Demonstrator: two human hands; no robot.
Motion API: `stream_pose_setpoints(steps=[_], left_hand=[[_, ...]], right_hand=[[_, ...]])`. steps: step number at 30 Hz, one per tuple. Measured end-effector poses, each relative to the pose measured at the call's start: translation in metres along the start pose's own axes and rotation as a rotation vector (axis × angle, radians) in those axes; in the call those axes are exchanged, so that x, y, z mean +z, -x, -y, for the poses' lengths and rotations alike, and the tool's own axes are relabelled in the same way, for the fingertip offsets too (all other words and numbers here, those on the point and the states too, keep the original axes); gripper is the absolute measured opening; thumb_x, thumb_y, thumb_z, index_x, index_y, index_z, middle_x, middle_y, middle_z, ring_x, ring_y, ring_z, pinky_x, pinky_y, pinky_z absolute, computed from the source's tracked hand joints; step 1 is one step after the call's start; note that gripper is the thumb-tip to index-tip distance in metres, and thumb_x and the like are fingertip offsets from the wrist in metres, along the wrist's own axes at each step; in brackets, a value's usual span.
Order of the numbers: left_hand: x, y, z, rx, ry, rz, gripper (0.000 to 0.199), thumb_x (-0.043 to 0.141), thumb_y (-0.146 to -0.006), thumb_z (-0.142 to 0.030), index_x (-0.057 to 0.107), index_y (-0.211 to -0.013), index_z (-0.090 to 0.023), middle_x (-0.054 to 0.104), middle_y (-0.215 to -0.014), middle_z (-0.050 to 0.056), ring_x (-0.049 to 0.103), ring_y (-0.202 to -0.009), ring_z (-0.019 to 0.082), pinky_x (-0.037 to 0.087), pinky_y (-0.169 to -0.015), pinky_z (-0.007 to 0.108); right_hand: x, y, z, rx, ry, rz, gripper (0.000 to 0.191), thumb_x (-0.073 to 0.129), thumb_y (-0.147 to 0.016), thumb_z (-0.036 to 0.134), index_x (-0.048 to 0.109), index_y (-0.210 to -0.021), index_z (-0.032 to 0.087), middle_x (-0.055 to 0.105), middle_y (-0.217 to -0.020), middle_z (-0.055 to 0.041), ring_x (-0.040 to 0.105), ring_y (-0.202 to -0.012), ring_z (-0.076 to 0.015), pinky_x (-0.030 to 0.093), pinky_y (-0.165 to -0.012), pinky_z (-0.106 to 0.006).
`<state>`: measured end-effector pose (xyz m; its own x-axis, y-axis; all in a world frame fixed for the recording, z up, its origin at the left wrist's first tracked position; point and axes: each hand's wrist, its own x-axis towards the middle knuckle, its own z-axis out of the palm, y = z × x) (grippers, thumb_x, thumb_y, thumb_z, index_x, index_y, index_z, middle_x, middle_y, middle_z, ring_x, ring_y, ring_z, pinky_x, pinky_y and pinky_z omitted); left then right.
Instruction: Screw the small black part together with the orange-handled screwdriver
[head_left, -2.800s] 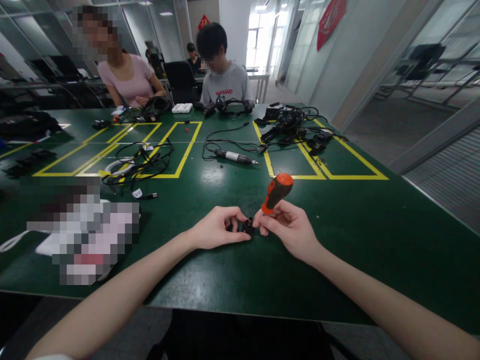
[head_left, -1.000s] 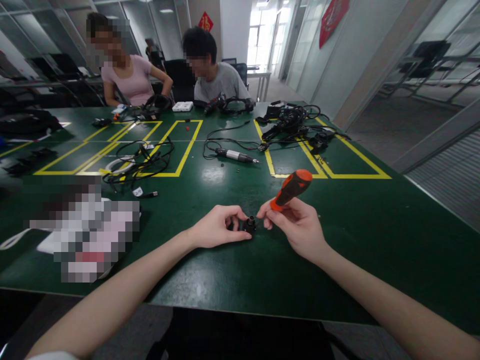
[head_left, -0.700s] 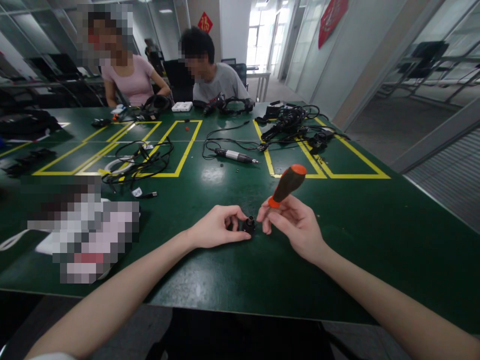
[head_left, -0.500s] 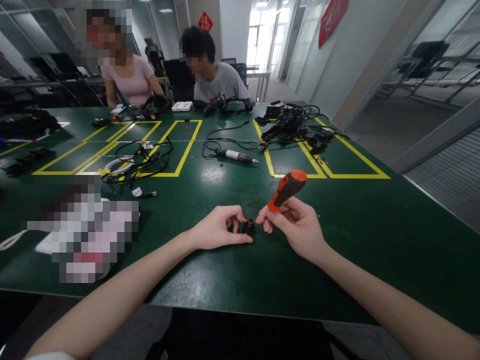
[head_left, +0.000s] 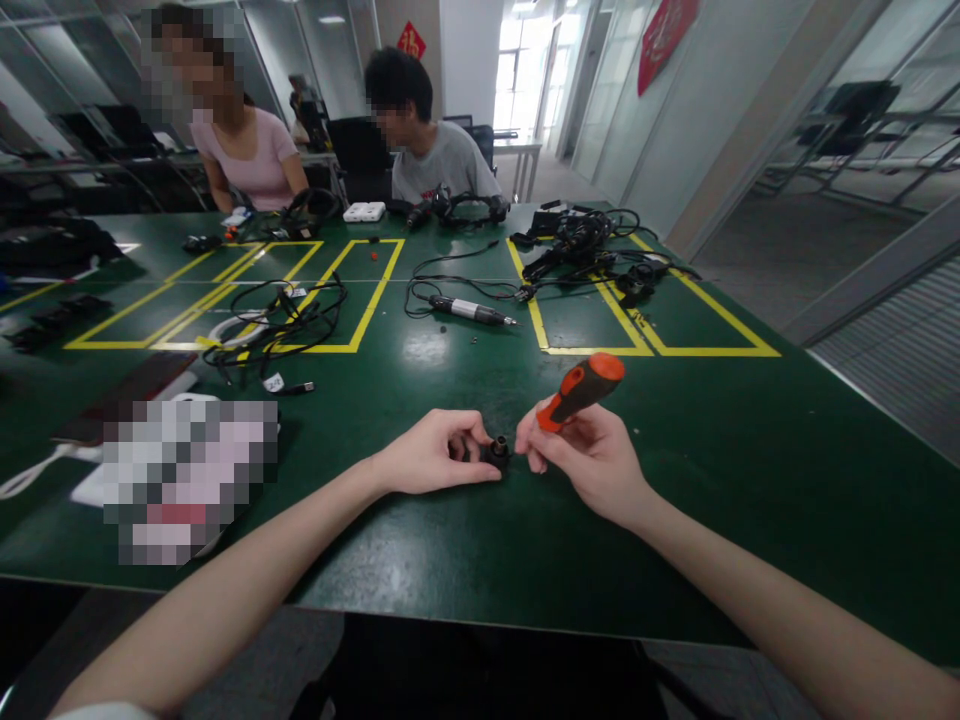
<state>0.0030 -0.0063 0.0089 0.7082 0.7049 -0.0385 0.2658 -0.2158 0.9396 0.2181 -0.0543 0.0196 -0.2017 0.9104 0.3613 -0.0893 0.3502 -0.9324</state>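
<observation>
Thumb and fingers of my left hand (head_left: 435, 452) are closed around a small black cylindrical part (head_left: 497, 452) with a round metallic-looking top, low over the green table (head_left: 420, 560). My right hand (head_left: 589, 455) grips a screwdriver (head_left: 583, 390) with a red and dark grey handle, tilted so its butt points up and right. Its shaft is mostly hidden by my fingers, and the tip lies close to the black part's right side; whether they touch I cannot tell.
A grey and black pen-shaped electric screwdriver (head_left: 469, 311) lies with its cord ahead of my hands. Tangled black cables (head_left: 574, 250) sit at the back right, more cables (head_left: 289, 320) at left. A phone (head_left: 131, 395) and a blurred-out item are near left. Two people sit across the table.
The screwdriver handle has tipped further right and slightly down, with my right hand shifting a little. My left hand stays nearly in place on the black part.
</observation>
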Motion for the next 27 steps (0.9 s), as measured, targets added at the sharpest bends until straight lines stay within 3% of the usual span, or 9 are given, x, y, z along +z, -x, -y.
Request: stream_pose_setpoints(steps=[12, 20, 27], left_hand=[[0.001, -0.001, 0.002, -0.112, 0.193, 0.032, 0.029, 0.083, -0.078, -0.024, 0.057, -0.086, -0.015, 0.074, -0.069, 0.002, 0.072, -0.065, 0.014, 0.053, -0.064, 0.024], [0.002, -0.001, 0.009, -0.081, 0.236, 0.03, 0.03, 0.085, -0.077, -0.025, 0.062, -0.09, -0.014, 0.077, -0.075, 0.005, 0.073, -0.063, 0.014, 0.053, -0.063, 0.023], [0.001, -0.003, 0.013, -0.061, 0.299, 0.038, 0.031, 0.085, -0.077, -0.024, 0.067, -0.1, -0.012, 0.077, -0.077, 0.005, 0.074, -0.067, 0.014, 0.055, -0.067, 0.023]], right_hand=[[-0.004, 0.0, 0.002, 0.033, 0.026, -0.022, 0.028, 0.082, -0.086, 0.043, 0.068, -0.08, 0.02, 0.066, -0.071, -0.002, 0.061, -0.053, -0.0136, 0.053, -0.05, -0.029], [-0.004, 0.0, 0.0, -0.037, 0.091, -0.032, 0.029, 0.08, -0.089, 0.043, 0.069, -0.078, 0.018, 0.064, -0.064, -0.0004, 0.06, -0.051, -0.0127, 0.052, -0.049, -0.026], [-0.001, 0.0, 0.0, -0.057, 0.034, -0.002, 0.029, 0.07, -0.096, 0.046, 0.07, -0.088, 0.019, 0.071, -0.074, -0.0038, 0.065, -0.055, -0.0132, 0.058, -0.053, -0.027]])
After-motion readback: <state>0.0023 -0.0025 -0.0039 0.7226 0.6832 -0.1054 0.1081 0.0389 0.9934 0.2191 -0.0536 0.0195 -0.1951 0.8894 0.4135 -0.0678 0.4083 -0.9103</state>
